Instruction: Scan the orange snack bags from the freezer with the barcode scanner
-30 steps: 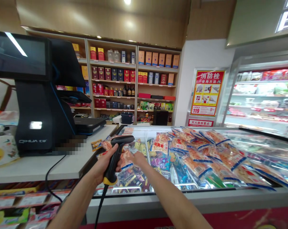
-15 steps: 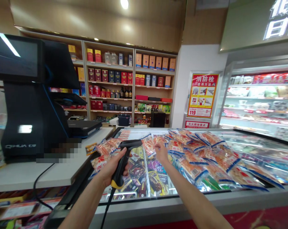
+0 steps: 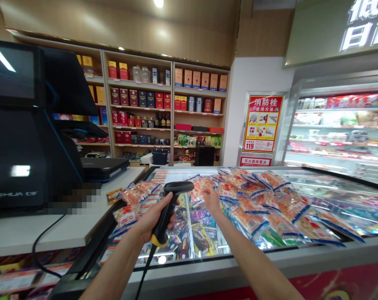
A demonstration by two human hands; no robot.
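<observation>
My left hand [image 3: 157, 218] is wrapped around the grip of a black and yellow barcode scanner [image 3: 178, 187], its head pointing right. A cable runs down from the handle. Just right of the scanner head, my right hand [image 3: 212, 201] has its fingers pinched at the edge of a clear food packet [image 3: 196, 194] with orange-pink contents. The scanner head and my fingers partly cover that packet. More such packets [image 3: 249, 218] with blue edges lie heaped to the right of my right hand, on the glass top of a chest freezer [image 3: 173, 260].
To the left, a black checkout terminal [image 3: 29, 158] stands on a white counter [image 3: 113, 179]. Other packets [image 3: 140, 191] lie at the freezer's left edge, near a small orange packet [image 3: 113, 196]. Shelves of boxes and bottles [image 3: 141, 100] line the back; a lit chiller [image 3: 339, 129] is at right.
The scanner has moved slightly right, closer to my right hand and the packet at its fingers. The whole view has shifted a little, so the background sits further left.
</observation>
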